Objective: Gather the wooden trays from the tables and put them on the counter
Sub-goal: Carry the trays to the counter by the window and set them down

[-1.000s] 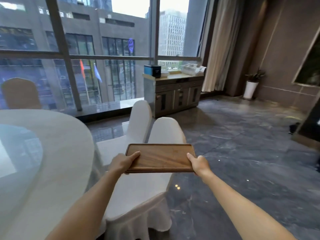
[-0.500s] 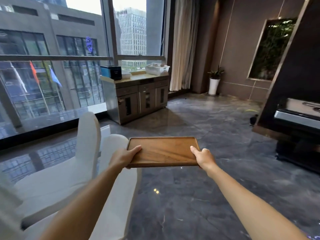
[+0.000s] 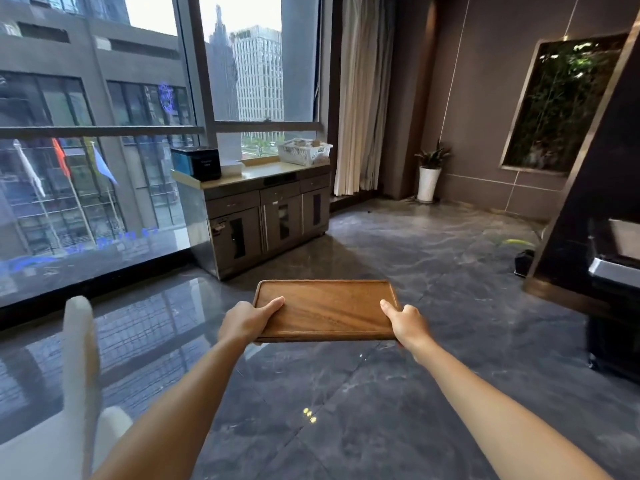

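both hands have a closed grip on the flat rectangular brown wooden tray (image 3: pixel 325 308), left hand (image 3: pixel 247 320) and right hand (image 3: pixel 408 323) at its ends. it's held level over the dark marble floor (image 3: pixel 433 271), with the grey cabinet bench (image 3: pixel 263 216) well ahead by the window.

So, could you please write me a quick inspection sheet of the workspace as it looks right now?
Surface: counter by the window, top partly free.
Job's things: wooden tray, empty, held level above the floor.
Clutter: white basket and dark box on the counter.
Hands: left hand and right hand grip the tray's short ends.
Cables: nothing seen.
Surroundings: white-covered chair, potted plant, curtain, glossy stone floor.
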### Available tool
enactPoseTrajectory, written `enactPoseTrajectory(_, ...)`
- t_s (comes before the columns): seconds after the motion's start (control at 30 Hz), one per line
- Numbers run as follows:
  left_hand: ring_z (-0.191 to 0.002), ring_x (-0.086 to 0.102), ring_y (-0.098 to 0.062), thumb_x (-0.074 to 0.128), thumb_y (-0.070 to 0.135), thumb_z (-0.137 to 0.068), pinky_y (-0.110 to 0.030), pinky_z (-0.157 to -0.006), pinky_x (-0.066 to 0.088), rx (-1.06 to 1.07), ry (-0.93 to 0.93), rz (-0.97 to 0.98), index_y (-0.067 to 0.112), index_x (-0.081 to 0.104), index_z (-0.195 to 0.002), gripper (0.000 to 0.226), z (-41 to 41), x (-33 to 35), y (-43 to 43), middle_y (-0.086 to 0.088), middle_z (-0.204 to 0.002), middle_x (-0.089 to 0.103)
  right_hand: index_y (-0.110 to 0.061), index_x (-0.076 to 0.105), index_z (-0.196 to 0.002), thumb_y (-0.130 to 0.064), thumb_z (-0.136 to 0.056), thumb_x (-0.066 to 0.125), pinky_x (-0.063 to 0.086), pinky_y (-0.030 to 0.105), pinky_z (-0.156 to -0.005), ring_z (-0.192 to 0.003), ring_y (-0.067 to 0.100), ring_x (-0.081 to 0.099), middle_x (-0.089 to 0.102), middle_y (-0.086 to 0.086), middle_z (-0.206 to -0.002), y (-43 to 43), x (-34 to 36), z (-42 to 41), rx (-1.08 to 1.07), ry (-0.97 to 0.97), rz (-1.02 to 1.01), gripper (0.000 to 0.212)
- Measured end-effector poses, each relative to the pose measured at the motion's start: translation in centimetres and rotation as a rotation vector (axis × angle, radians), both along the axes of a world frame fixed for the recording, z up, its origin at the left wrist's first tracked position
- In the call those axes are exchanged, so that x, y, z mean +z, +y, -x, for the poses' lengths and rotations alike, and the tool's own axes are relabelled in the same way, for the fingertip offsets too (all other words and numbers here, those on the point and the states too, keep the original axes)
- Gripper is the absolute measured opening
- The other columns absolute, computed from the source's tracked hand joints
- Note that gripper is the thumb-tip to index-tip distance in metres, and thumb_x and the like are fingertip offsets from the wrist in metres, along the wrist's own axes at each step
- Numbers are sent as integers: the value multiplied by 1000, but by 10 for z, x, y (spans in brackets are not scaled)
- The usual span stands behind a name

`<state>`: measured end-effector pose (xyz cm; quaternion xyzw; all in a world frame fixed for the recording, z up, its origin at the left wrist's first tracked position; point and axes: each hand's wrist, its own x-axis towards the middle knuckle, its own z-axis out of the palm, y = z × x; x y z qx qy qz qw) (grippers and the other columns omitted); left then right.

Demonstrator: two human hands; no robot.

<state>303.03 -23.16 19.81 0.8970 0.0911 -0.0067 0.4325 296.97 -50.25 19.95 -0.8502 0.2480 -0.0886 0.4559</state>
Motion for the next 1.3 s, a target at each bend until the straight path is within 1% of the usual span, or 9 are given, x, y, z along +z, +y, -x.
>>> enactPoseTrajectory(0.1, -74, 64, -28, 57, 73, -67, -36, -70, 49, 14, 14, 2, 8, 56, -62, 65, -60, -12, -26, -7, -66, 61, 4, 54, -111, -48, -90, 45, 40, 36, -85, -113, 37, 53, 58, 22, -122, -27, -14, -68, 21, 17, -7, 56)
enactPoseTrajectory(0.2, -78, 65, -30, 57, 74, -67, -37, -70, 48, 51, 11, 0, 7, 57, -64, 66, -127, -24, -53, -9, -72, 63, 2, 54, -111, -49, -89, 46, 38, 34, -82, -112, 36, 53, 58, 21, -122, -55, -25, -143, 65, 10, -35, 57)
enactPoseTrajectory(0.37, -79, 65, -30, 56, 75, -65, -42, -79, 55, 102, 7, 7, 7, 61, -66, 69, -253, -27, -105, -10, -73, 65, -4, 57, -91, -50, -87, 49, 39, 33, -75, -99, 34, 57, 62, 17, -108, -111, -21, -286, 153, -28, -54, 48)
enactPoseTrajectory(0.5, -78, 61, -28, 55, 75, -67, -36, -66, 48, 162, -31, 9, 7, 63, -71, 68, -354, -10, -142, -6, -72, 62, -10, 50, -76, -51, -86, 50, 50, 43, -78, -81, 28, 55, 56, 13, -91, -149, 1, -404, 204, -62, -73, 42)
enactPoseTrajectory(0.7, -75, 61, -26, 52, 72, -72, -34, -65, 43, 225, -46, -37, 3, 69, -81, 73, -494, -11, -159, -12, -79, 68, -11, 48, -71, -47, -88, 51, 43, 27, -40, -68, 24, 53, 55, 11, -90, -167, 1, -557, 287, -59, -105, 40)
enactPoseTrajectory(0.87, -77, 63, -29, 52, 73, -71, -39, -72, 50, 251, -33, -25, 2, 68, -77, 73, -623, -39, -160, -13, -77, 68, -5, 52, -86, -46, -88, 51, 49, 32, -47, -78, 31, 58, 57, 14, -93, -166, -22, -688, 299, -57, -92, 42)
enactPoseTrajectory(0.97, -75, 61, -29, 53, 73, -71, -34, -63, 44, 264, -24, -45, 3, 62, -67, 71, -713, -47, -156, -10, -72, 63, -5, 52, -86, -47, -88, 50, 40, 26, -38, -73, 29, 56, 57, 13, -92, -160, -29, -780, 320, -35, -57, 42)
enactPoseTrajectory(1.13, -68, 55, -25, 51, 74, -70, -32, -57, 38, 271, -9, -51, 9, 56, -62, 66, -872, -27, -148, -7, -72, 61, -4, 55, -102, -47, -90, 47, 42, 25, -42, -68, 18, 51, 54, 6, -92, -151, -13, -946, 326, -27, -71, 46)
enactPoseTrajectory(1.3, -69, 58, -24, 52, 71, -73, -31, -61, 44, 256, 18, -26, 6, 61, -71, 66, -1010, -17, -158, -5, -70, 60, -7, 52, -91, -47, -89, 48, 40, 24, -40, -68, 18, 51, 54, 6, -89, -162, -7, -1084, 307, -29, -80, 40)
